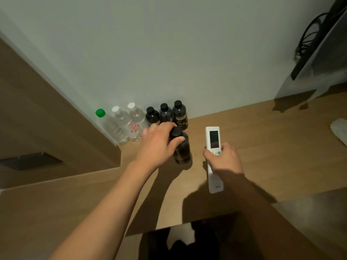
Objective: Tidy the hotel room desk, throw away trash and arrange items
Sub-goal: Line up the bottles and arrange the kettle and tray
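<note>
On the wooden desk [262, 147], my left hand [157, 143] grips the top of a dark bottle [181, 149] with a black cap, standing upright a little in front of the row at the wall. My right hand [223, 158] holds a white remote control [213, 137] with a small screen, raised above the desk. A second white remote [215, 182] lies flat on the desk under that hand. Against the wall stand three dark bottles [180, 114] and three clear water bottles [129, 121], one with a green cap [100, 112].
A wooden side panel [47, 119] closes off the desk's left side. A white cloth-like item [339, 128] lies at the right edge. A black screen with cables [315, 40] hangs at the upper right. The desk's front edge has a dark gap [180, 241] below.
</note>
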Demonstrator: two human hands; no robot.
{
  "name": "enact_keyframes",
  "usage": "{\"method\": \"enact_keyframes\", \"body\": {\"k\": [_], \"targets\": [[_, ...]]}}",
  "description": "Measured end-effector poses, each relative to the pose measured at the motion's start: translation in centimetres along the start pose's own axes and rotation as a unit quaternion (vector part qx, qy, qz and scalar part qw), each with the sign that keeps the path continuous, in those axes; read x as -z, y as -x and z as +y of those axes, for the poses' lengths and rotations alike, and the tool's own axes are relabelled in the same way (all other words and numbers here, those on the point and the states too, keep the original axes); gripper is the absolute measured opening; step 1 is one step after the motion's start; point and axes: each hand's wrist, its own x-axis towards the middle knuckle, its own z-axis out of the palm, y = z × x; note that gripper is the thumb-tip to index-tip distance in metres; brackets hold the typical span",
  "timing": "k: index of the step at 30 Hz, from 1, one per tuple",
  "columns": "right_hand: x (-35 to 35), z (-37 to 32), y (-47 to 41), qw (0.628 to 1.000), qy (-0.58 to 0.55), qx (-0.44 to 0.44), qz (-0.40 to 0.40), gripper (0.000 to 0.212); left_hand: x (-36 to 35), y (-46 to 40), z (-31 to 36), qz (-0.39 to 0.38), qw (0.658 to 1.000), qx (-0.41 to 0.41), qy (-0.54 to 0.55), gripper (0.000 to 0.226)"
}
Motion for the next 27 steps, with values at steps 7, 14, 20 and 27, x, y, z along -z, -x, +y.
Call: {"method": "enact_keyframes", "body": {"k": [7, 14, 20, 27], "targets": [[0.3, 1.2, -4.3, 0.998, 0.009, -0.064, 0.006, 0.049, -3.6, -10.4, 0.2, -0.003, 0.995, -0.059, -0.075, 0.033], [0.3, -0.1, -7.3, 0.992, 0.066, -0.101, 0.030, 0.047, -7.1, -18.0, -1.3, 0.007, 0.993, -0.074, -0.088, 0.031], [-0.2, 0.3, -10.5, 0.989, 0.096, -0.113, 0.025, 0.046, -10.0, -21.3, -2.3, -0.009, 0.988, -0.065, -0.143, 0.031], [-1.2, 0.7, -15.5, 0.988, 0.092, -0.120, -0.038, 0.057, -12.1, -22.0, -2.4, -0.028, 0.979, -0.043, -0.197, 0.034]]}}
